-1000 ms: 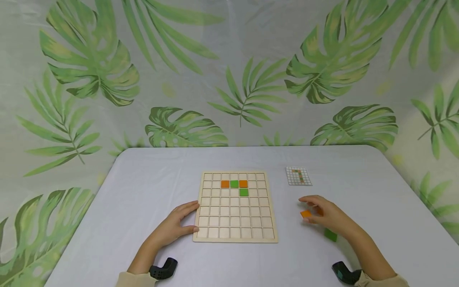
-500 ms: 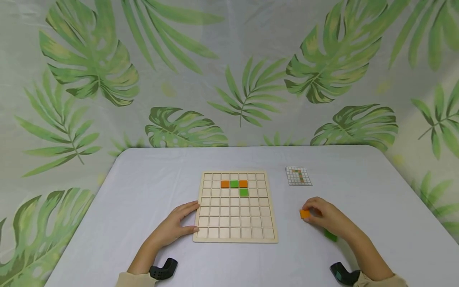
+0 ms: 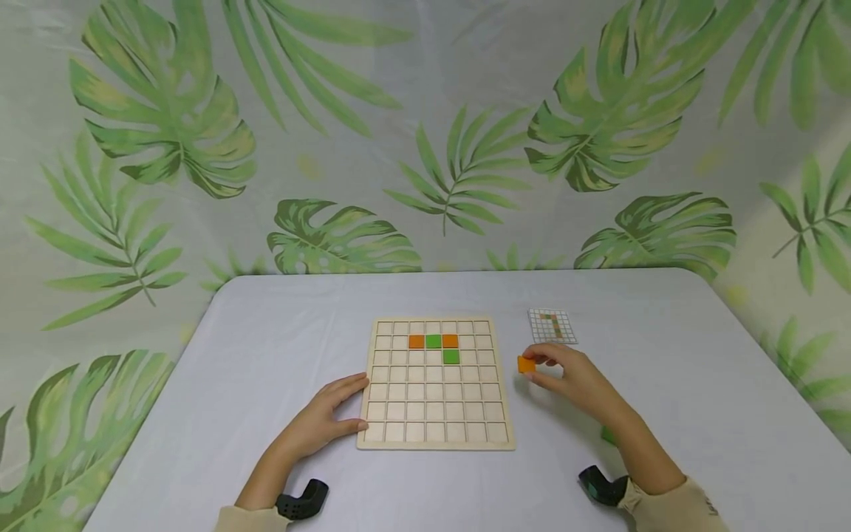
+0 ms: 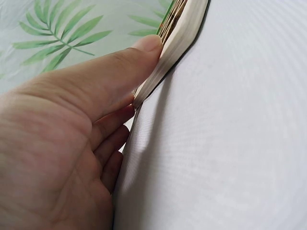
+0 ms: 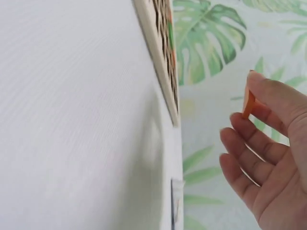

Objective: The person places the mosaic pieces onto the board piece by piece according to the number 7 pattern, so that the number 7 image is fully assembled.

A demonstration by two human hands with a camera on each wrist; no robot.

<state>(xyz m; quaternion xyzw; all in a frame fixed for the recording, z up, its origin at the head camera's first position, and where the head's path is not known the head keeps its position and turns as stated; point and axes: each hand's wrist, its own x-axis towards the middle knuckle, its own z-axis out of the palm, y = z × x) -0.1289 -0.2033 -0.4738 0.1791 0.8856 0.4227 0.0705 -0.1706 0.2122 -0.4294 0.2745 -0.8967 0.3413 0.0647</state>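
Observation:
A wooden grid board [image 3: 425, 445] lies on the table, with two orange tiles and a green tile [image 3: 433, 341] side by side in one row. A second green tile [image 3: 451, 357] sits just below the row's right end. My left hand [image 3: 326, 415] rests against the board's left edge; its thumb and fingertips touch the rim. Between thumb and fingers, my right hand [image 3: 577, 377] pinches an orange square tile [image 3: 527, 364] raised above the table, to the right of the board. The right wrist view shows this orange tile [image 5: 248, 103] nearly edge-on.
A small printed card [image 3: 552, 326] with a coloured grid pattern lies beyond the right hand. Another green tile [image 3: 608, 434] lies on the white table [image 3: 425, 491], partly hidden by the right forearm. A leaf-print cloth [image 3: 459, 148] hangs behind the table.
My right hand has picked up the orange tile and carried it left and away from me, toward the board. The left hand and the tiles on the board have stayed put.

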